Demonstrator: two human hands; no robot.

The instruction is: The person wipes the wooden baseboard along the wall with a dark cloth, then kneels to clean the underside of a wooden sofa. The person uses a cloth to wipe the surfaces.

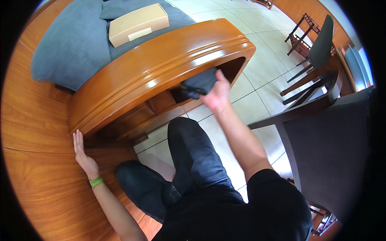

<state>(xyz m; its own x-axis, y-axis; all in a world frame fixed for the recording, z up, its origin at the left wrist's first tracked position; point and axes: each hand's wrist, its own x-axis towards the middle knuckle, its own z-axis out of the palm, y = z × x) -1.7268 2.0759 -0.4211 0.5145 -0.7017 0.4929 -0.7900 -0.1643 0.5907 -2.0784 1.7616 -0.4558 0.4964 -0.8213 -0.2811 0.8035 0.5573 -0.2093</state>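
My right hand grips a dark, soft-looking item, perhaps a pouch or folded cloth, at the opening in the side of a glossy wooden sofa arm. Blur keeps its exact kind unclear. Inside that opening a wooden ledge shows, and part of the hollow is in shadow. My left hand has its fingers straight and together, resting against the wood panel by the arm's rear end. It holds nothing. A green band circles the left wrist.
A cardboard box lies on the grey sofa seat beside a grey cushion. At right stand a dark chair back, another chair and a small wooden rack. My knees bend over the tiled floor.
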